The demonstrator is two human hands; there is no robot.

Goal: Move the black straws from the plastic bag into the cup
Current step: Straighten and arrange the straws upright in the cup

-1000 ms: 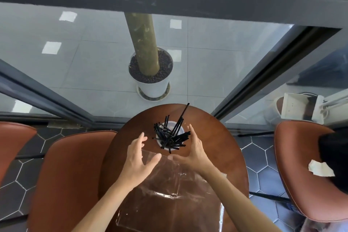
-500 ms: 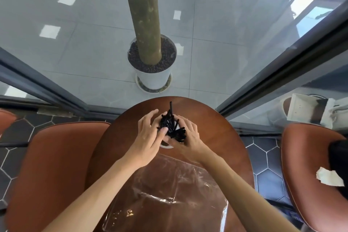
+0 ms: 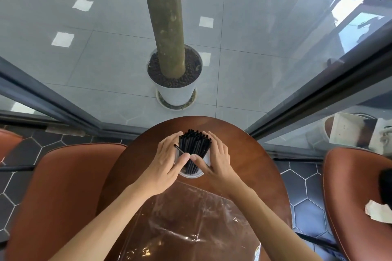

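A: Which step?
B: Tidying, I think. The left hand (image 3: 164, 162) and right hand (image 3: 215, 160) cup the bundle of thin black plastic straws (image 3: 194, 150) upright between them, in the white round cup (image 3: 192, 174).
A: Next?
B: Probably tuck in the stray straw (image 3: 179, 149) by the left fingers. The clear crumpled plastic bag (image 3: 191, 224) under the wrists looks emptied.

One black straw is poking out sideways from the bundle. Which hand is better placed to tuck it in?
Probably the left hand. The stray straw juts out on its side, right against its fingers, while the right hand cups the far side of the bundle in the cup.

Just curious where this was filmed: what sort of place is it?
Probably a café seating corner: a small round wooden table, padded brown chairs, and floor-length glass by a potted tree.
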